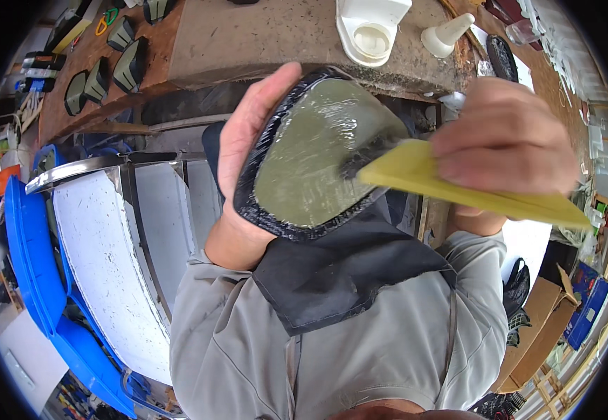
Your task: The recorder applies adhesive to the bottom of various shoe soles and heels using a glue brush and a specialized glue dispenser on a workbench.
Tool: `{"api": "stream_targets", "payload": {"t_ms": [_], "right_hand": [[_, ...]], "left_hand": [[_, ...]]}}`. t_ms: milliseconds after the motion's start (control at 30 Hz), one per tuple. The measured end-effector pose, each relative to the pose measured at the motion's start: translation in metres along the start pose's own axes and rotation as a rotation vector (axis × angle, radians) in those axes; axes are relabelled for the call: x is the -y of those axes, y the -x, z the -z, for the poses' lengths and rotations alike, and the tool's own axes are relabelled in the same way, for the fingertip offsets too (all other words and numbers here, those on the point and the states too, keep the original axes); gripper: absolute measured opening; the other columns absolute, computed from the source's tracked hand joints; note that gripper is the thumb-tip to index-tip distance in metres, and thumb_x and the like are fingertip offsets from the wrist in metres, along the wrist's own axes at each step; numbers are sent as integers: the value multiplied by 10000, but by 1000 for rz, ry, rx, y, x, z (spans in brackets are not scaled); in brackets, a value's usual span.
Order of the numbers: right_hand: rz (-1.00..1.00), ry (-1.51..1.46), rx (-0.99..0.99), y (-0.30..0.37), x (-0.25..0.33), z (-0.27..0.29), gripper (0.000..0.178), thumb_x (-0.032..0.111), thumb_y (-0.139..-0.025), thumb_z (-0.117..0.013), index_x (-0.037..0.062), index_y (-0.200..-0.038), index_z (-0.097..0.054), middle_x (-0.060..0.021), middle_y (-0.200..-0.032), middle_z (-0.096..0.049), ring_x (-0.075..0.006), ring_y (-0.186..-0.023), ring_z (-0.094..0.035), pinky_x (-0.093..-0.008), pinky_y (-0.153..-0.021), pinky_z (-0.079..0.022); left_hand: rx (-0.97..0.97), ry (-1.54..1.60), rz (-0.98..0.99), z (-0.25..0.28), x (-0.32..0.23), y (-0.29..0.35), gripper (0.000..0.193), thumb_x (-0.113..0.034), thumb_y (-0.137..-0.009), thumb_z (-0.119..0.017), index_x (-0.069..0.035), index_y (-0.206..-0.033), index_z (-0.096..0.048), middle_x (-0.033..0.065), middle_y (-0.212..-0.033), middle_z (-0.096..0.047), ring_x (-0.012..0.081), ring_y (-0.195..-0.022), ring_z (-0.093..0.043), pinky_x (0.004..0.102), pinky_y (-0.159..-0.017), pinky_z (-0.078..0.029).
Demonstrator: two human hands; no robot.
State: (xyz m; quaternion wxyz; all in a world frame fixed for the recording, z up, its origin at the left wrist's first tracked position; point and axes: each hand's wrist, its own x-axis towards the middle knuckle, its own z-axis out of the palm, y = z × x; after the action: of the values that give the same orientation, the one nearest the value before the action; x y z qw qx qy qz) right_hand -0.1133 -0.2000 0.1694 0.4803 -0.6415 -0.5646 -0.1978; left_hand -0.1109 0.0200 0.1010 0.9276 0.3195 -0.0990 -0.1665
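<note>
We cup the black-rimmed panel (314, 150) in our left hand (248, 147), above the surface (262, 35); our right hand (503, 136) pinches the yellow spreader (458, 185) against its wet greenish coat. Pressing unevenly could gouge it or tilt the panel loose.

At the centre of the frame the left hand (248, 150) cups a shield-shaped black part (311, 150) from behind, its face coated with a glossy olive-green layer. From the right, the right hand (503, 136) grips a yellow spreader (458, 185) whose dark-smeared tip lies on the coating. Below them are grey sleeves and a dark apron (339, 273). Along the top runs the bench (262, 35) with a white plastic container (370, 28), a white cone nozzle (446, 33) and several similar black parts (108, 66) at upper left. A blue bin (34, 266) stands lower left.
</note>
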Motion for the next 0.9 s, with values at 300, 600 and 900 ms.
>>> {"api": "stream_targets", "payload": {"t_ms": [300,600,900], "right_hand": [[80,-288,43,9,-4,7,132,123,-830,-629,43,-733,-670,-83,-677,-634,-117,-431,-508,-225,-373,-306],[-4,-201,-226,16,-4,12,148,156,-810,-669,37,-722,-681,-107,-708,-651,-105,-474,-523,-231,-390,-353],[-337,-851,-669,57,-7,14,198,192,-869,-588,22,-769,-581,-136,-699,-597,-131,-480,-540,-207,-363,-383]], "left_hand": [[139,314,172,16,6,1,400,-225,-913,-417,9,-1224,-509,197,-1193,-564,308,-1085,-562,425,-945,-461],[331,764,261,5,10,-7,632,-372,-812,-453,46,-1286,-441,248,-1278,-484,397,-1181,-469,491,-1022,-360],[411,698,259,38,16,-21,855,-449,-648,-578,93,-1290,-421,300,-1304,-443,441,-1216,-431,520,-1049,-312]]}}
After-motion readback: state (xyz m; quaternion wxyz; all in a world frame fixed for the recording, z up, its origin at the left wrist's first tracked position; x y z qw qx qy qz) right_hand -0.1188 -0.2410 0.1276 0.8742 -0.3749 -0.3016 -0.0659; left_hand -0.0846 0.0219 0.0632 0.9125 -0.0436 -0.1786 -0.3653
